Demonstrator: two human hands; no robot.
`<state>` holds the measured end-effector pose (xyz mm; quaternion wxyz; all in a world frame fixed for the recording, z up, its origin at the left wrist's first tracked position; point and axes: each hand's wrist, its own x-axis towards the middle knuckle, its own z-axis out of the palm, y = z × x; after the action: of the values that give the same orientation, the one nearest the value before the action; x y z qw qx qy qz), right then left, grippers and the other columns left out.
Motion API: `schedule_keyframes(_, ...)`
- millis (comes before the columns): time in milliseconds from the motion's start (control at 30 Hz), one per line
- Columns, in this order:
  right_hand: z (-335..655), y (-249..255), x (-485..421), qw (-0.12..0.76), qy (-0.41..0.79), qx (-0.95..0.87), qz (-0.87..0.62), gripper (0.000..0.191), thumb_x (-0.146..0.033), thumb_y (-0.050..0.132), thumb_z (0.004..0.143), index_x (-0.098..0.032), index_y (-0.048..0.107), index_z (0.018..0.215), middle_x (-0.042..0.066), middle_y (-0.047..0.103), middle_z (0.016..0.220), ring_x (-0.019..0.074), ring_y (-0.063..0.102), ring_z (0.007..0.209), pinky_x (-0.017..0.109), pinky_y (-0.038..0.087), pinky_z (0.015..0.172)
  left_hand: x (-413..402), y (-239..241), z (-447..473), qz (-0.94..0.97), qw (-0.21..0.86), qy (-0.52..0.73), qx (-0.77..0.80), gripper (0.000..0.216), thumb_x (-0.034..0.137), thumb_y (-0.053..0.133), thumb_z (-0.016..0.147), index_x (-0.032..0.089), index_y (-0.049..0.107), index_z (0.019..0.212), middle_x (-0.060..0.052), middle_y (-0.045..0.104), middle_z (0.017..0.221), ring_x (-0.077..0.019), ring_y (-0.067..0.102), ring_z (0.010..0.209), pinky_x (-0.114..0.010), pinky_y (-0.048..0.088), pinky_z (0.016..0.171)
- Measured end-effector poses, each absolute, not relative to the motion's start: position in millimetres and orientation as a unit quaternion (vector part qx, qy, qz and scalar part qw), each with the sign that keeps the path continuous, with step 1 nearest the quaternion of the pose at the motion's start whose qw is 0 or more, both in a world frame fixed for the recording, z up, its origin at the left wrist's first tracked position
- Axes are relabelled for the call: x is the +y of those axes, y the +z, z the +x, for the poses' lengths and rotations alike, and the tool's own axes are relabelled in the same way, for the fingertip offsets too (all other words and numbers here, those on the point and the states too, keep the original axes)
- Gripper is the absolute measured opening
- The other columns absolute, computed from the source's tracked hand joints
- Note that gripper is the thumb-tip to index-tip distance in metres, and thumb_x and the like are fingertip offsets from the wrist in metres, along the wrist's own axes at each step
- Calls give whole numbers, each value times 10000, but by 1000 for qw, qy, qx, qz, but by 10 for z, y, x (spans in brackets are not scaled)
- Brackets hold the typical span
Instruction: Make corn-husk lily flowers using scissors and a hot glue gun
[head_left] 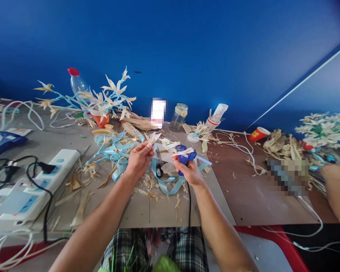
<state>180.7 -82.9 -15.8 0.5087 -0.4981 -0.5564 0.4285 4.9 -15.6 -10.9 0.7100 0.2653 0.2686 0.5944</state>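
Note:
My left hand point(139, 160) pinches a pale husk flower point(152, 138) between thumb and fingertips, petals pointing up. A thin dark wire point(149, 204) runs down below that hand toward the table's front edge; whether it joins the flower is hidden. In my right hand point(190, 173) is a blue glue gun point(184, 152), its black cord dropping over the table edge. Pale strips lie across or just behind the gun. Between the hands are light blue ribbon point(167, 187) and dark-handled scissors point(159, 170), partly covered.
Husk scraps litter the table point(124, 215). A white power strip point(49, 177) with black cords lies left. Husk flowers on blue stems stand in a red cup point(101, 120). Behind are a glass jar point(178, 118) and the blue wall point(170, 49). Another person's hand point(336, 177) is far right.

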Motion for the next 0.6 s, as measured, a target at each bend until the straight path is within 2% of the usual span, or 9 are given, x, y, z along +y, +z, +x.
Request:
schedule_keyframes(100,1854,-182,-806,548,414,-521,-507,336,-453,628,707,-169,588,882,5,572,740,84,433,516,239,379,505,-151,-110,49,259,716,592,265,176,172,774,590,130,636,691,3,594,579,-56,508,497,-184,393,506)
schedule_keyframes(200,1896,-191,-781,537,381,-522,-542,338,-428,620,715,-165,594,925,13,584,738,110,477,562,257,411,549,-149,-104,46,259,720,588,265,186,172,778,581,133,634,692,6,593,586,-56,507,498,-186,400,504)
schedule_keyframes(300,1934,-195,-751,516,277,-551,-595,303,-389,591,739,-162,595,940,45,600,804,162,541,687,304,450,656,-150,-86,38,252,726,583,265,196,161,781,568,132,629,688,5,593,584,-56,508,498,-180,400,496)
schedule_keyframes(433,1978,-204,-713,469,89,-577,-663,241,-325,571,737,-151,599,902,103,576,910,229,549,860,376,440,800,-144,-88,25,249,732,577,263,181,144,769,575,130,618,674,4,586,579,-52,504,496,-173,394,490)
schedule_keyframes(600,1989,-183,-706,408,-3,-553,-726,222,-328,573,719,-150,585,852,114,544,913,245,538,861,370,445,781,-124,-121,6,248,739,572,257,194,155,767,576,133,589,650,9,578,580,-53,511,502,-173,398,499)
